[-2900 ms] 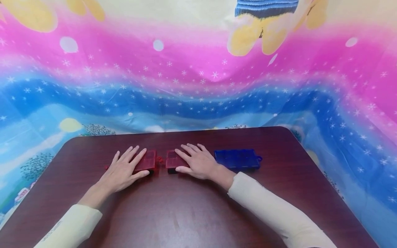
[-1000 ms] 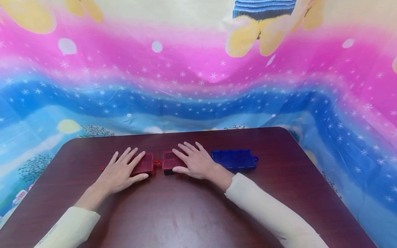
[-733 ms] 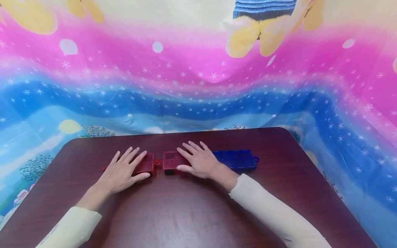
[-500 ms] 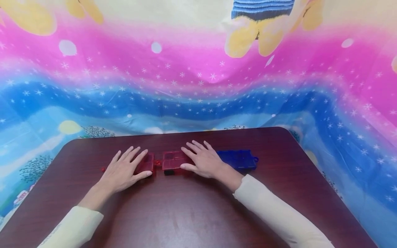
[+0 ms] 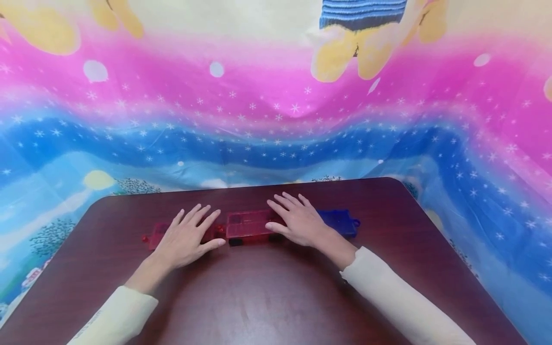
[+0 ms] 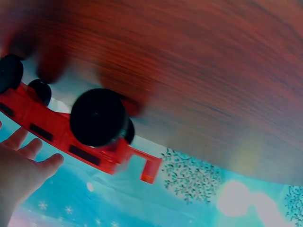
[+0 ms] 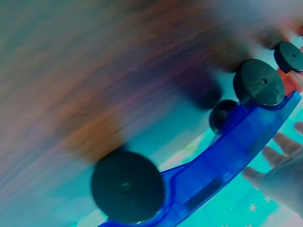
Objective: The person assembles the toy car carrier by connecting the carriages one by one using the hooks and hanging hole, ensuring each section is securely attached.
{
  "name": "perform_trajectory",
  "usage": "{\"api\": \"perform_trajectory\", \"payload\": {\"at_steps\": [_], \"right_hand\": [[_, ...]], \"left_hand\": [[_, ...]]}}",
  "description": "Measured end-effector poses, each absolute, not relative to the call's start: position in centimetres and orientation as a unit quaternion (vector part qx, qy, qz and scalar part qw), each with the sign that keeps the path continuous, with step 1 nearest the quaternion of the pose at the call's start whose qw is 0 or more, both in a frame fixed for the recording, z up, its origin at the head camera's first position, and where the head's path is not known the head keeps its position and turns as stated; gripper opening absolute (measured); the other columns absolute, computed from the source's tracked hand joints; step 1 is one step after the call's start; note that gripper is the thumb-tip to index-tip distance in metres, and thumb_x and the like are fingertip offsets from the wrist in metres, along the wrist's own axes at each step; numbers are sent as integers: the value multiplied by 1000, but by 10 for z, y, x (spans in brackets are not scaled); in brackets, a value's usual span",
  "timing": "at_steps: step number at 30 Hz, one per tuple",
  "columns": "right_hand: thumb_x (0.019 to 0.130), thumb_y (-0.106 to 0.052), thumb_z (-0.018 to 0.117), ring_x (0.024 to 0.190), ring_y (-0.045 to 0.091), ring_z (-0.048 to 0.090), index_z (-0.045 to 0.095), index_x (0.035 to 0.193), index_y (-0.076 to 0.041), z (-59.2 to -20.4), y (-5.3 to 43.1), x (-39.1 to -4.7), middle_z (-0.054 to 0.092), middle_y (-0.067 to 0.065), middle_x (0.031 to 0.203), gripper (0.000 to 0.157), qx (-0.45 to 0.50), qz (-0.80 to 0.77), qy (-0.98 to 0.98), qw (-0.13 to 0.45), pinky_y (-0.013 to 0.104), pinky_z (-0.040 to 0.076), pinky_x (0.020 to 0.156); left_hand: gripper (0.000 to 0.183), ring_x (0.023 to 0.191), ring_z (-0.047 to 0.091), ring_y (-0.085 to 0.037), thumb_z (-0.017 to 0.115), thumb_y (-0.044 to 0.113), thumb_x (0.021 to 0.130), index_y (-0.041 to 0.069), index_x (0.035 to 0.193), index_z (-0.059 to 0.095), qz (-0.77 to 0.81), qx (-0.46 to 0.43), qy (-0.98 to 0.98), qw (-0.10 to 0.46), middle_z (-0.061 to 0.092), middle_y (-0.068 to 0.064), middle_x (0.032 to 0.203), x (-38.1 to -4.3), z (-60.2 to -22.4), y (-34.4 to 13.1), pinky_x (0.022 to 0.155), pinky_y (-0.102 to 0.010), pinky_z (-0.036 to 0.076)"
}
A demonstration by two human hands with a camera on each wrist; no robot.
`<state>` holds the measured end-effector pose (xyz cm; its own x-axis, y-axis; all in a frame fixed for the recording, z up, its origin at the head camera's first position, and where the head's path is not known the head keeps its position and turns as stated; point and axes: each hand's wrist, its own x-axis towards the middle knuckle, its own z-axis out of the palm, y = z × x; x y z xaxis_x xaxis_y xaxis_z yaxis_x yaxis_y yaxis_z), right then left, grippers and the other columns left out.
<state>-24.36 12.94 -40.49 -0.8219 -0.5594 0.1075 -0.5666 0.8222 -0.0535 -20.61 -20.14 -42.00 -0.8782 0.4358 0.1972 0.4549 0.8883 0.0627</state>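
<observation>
Red cars (image 5: 249, 224), blue car (image 5: 338, 221) line up near worktop's (image 5: 258, 297) far edge, likely so hooks (image 5: 220, 229) meet; left hand (image 5: 186, 240), right hand (image 5: 302, 224) over them, fingers (image 5: 210, 221) outstretched.

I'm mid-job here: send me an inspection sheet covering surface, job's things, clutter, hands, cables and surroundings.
Surface: dark wood-look table, glossy.
Job's things: left red wagon, middle red wagon and blue wagon in a row, on black wheels.
Clutter: nothing seen.
Hands: left hand over the left red wagon; right hand across the middle red and blue wagons; contact unclear.
Cables: nothing seen.
Surroundings: snowflake-patterned cloth behind the table.
</observation>
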Motion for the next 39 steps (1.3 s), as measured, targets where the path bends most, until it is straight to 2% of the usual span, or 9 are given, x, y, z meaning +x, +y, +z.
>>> {"api": "perform_trajectory", "payload": {"at_steps": [14,26,39], "right_hand": [[100,-71,35,153,28,23,35,160,-24,-408,154,-237,34,3,163,76,292,43,-954,56,57,16,121],[100,-73,29,152,31,25,35,160,-20,-411,177,-229,33,6,163,80,280,55,-957,52,59,17,120],[101,-68,37,152,33,24,38,159,-18,-419,198,-222,34,10,163,77,261,58,-962,51,60,18,119]], "left_hand": [[85,148,29,-40,56,70,91,19,156,43,-52,-245,-965,81,40,-17,158,-208,-420,-174,118,-64,18],[84,148,31,-38,51,74,91,21,156,44,-43,-274,-956,99,41,-14,157,-215,-422,-156,117,-62,23],[83,149,30,-37,50,74,93,21,156,43,-43,-288,-952,92,41,-14,158,-216,-423,-141,118,-62,22]]}}
